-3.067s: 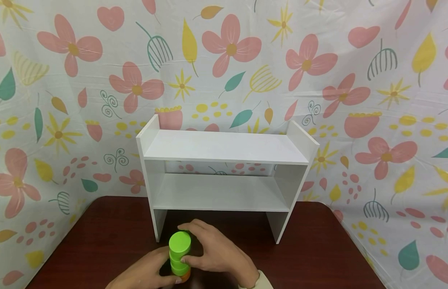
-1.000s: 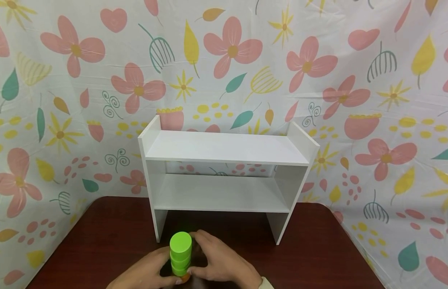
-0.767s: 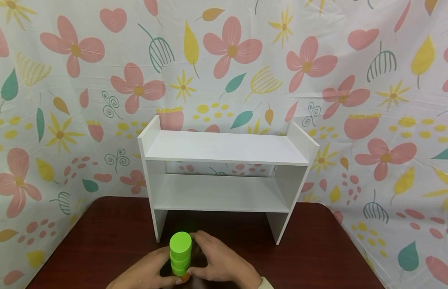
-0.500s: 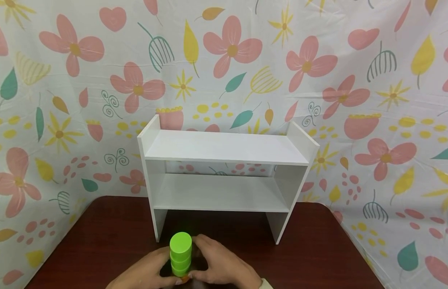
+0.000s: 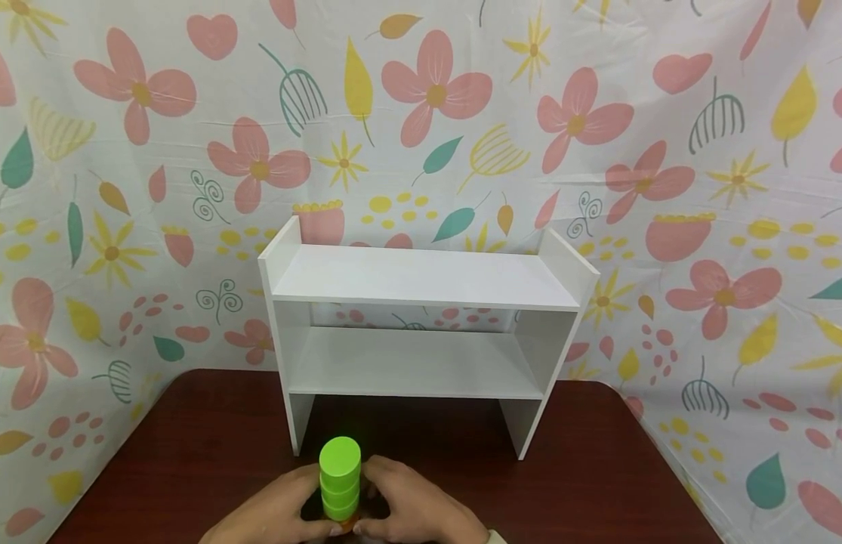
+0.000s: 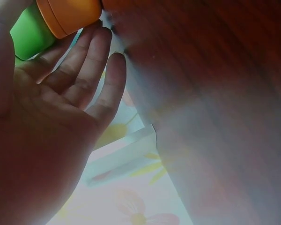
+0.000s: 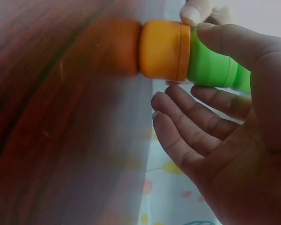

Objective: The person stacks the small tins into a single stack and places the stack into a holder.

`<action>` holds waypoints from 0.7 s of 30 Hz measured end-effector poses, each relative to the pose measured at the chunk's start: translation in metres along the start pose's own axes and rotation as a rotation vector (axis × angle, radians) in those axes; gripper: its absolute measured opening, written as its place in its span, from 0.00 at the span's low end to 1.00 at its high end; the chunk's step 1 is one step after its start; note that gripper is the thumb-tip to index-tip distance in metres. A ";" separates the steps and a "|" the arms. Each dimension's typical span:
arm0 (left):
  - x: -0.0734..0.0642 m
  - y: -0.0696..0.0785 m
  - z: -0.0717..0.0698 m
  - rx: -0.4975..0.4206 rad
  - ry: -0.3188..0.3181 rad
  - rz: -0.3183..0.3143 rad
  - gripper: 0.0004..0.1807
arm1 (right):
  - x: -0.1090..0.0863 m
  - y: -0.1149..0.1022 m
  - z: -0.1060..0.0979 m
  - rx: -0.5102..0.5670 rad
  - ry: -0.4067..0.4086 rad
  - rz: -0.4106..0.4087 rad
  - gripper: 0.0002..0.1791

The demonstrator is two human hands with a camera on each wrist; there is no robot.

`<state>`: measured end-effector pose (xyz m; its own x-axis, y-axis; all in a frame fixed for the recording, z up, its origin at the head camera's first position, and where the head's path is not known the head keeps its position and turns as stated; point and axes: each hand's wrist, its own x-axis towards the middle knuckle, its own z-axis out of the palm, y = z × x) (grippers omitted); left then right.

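At lower frame centre, green plastic cylinders (image 5: 340,483) stacked upright on round orange plastic base (image 7: 163,49), my left hand (image 5: 274,508) and right hand (image 5: 415,502) pinching them, not released yet.

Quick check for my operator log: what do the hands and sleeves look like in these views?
Both the left hand and right hand are bare, five-fingered human hands; no gloves or rings show. At the right wrist, a bit of pale cream sleeve shows at the frame's bottom edge. No left sleeve is in view.
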<state>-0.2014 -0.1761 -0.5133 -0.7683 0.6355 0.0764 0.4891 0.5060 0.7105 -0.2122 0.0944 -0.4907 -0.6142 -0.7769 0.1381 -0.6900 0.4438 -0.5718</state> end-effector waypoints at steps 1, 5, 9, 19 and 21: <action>0.000 0.000 0.000 0.000 0.000 -0.001 0.27 | 0.000 0.000 0.001 0.004 0.000 0.002 0.24; 0.000 0.000 0.000 0.001 -0.002 -0.007 0.27 | 0.002 0.001 0.004 0.007 0.001 0.005 0.23; 0.000 -0.001 0.000 -0.001 -0.005 -0.016 0.28 | 0.003 0.003 0.008 0.011 0.001 0.002 0.23; 0.001 -0.002 0.000 -0.027 -0.028 -0.038 0.30 | 0.004 0.002 0.012 0.051 -0.022 0.054 0.22; 0.001 -0.002 0.000 -0.029 -0.030 -0.033 0.30 | 0.004 0.001 0.012 0.059 -0.026 0.062 0.22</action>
<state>-0.2033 -0.1765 -0.5147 -0.7710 0.6360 0.0321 0.4512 0.5100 0.7324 -0.2108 0.0869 -0.5005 -0.6441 -0.7606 0.0806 -0.6269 0.4647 -0.6253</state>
